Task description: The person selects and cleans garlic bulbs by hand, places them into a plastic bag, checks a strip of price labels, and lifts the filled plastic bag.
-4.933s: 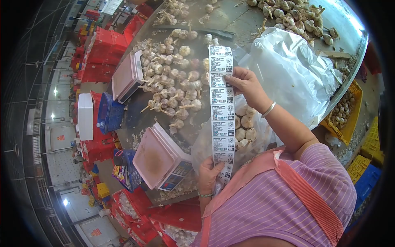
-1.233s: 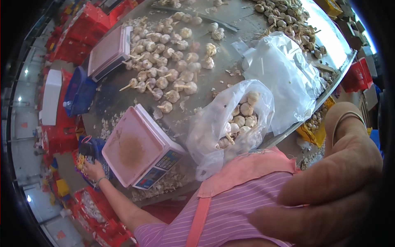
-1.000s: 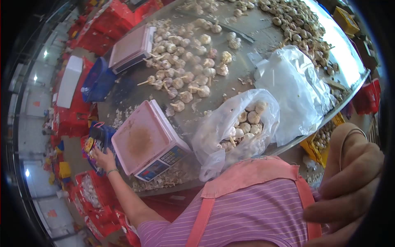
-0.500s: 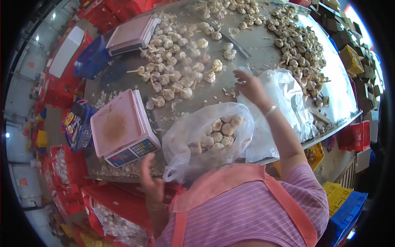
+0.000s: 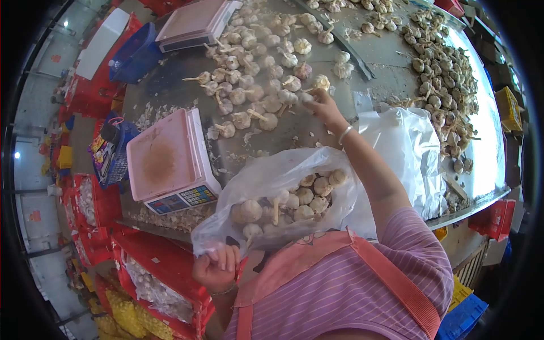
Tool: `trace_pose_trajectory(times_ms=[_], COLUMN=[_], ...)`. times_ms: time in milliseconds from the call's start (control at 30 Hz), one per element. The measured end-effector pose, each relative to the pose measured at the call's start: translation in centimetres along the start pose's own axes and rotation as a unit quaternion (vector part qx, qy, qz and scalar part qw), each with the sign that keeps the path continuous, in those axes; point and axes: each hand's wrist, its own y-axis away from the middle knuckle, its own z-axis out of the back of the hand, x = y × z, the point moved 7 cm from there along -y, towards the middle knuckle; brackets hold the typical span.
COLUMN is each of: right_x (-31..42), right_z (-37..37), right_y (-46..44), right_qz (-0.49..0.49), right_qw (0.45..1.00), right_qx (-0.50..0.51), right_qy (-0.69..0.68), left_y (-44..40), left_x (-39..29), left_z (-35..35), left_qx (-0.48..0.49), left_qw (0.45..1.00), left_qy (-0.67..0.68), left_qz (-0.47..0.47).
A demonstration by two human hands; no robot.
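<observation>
My left hand [image 5: 217, 266] is closed on the near left edge of a clear plastic bag [image 5: 238, 190], which lies open at the table's front edge with garlic bulbs [image 5: 304, 196] inside. My right hand [image 5: 326, 107] reaches past the bag, its fingers closed around a garlic bulb [image 5: 306, 98] at the near right side of the loose garlic pile [image 5: 255, 73]. Left of the bag stands a pink scale [image 5: 164, 161] with nothing on its pan.
A second scale [image 5: 195, 22] stands farther back, beside a blue basin [image 5: 136, 54]. Folded plastic bags [image 5: 402, 158] lie on the right, near another garlic heap [image 5: 442, 85]. A blue basket [image 5: 116, 150] and red crates [image 5: 158, 258] stand at the left.
The label strip has left my hands. My left hand has moved from the blue basket to the bag's edge, and my right hand has come over the table to the loose garlic.
</observation>
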Motion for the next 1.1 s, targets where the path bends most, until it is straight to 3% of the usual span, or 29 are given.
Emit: trace_pose_trajectory(times_ms=[33,100,167,267,467,533,600,633,667,700,733,833,900,967,1067,1100], right_x=[0.1,1.4,4.6,7.1,6.7,7.0,5.9,5.6,7.1,8.7,10.0,10.7,9.0,8.7,5.7,4.3], right_z=[0.0,-0.2,-0.7,-0.8,-1.5,-2.5,-3.2,-3.3,-3.6,-4.1,-4.7,-2.1,0.9,2.9,2.7,2.5], right_y=[1.6,5.0,9.1,13.0,17.4,18.9,20.3,20.7,21.3,22.2,23.1,18.8,13.2,6.5,-0.9,-2.8], right_qz=[-0.076,-0.078,-0.115,-0.111,-0.083,-0.073,-0.019,0.011,0.145,0.272,0.386,0.136,0.028,0.082,0.254,0.244], right_qw=[0.981,0.915,0.808,0.742,0.779,0.766,0.920,0.964,0.969,0.925,0.834,0.929,0.988,0.979,0.834,0.841], right_qx=[0.037,0.107,0.157,0.233,0.247,0.310,0.248,0.208,0.198,0.180,0.153,0.268,0.155,0.020,-0.118,-0.115], right_qy=[-0.176,-0.382,-0.556,-0.618,-0.570,-0.558,-0.304,-0.164,0.016,0.195,0.362,0.214,0.000,0.187,0.475,0.469], left_y=[-0.4,-1.9,-3.2,-5.5,-7.3,-7.1,-7.0,-6.9,-6.8,-6.7,-6.6,-6.7,-6.9,-7.1,-7.0,-7.1], left_x=[-0.3,-0.7,-1.1,-1.0,0.0,-0.2,-0.7,-1.1,-1.4,-1.7,-1.9,-2.4,-2.4,-2.4,-2.5,-2.5], left_z=[-0.1,-1.2,-1.2,-2.3,-2.1,-1.7,-1.0,-0.8,-0.7,-0.5,-0.4,-0.2,-0.1,0.1,0.5,0.6], left_qx=[-0.004,-0.012,0.050,0.095,0.109,0.105,0.096,0.101,0.105,0.108,0.119,0.146,0.156,0.142,0.111,0.114], left_qw=[1.000,0.997,0.996,0.992,0.986,0.984,0.982,0.980,0.977,0.975,0.975,0.973,0.970,0.975,0.984,0.984], left_qy=[0.025,0.079,0.070,0.069,0.096,0.114,0.141,0.152,0.163,0.175,0.168,0.159,0.166,0.156,0.129,0.128], left_qz=[0.007,0.021,0.032,0.051,0.086,0.088,0.087,0.086,0.085,0.083,0.083,0.085,0.081,0.075,0.060,0.058])
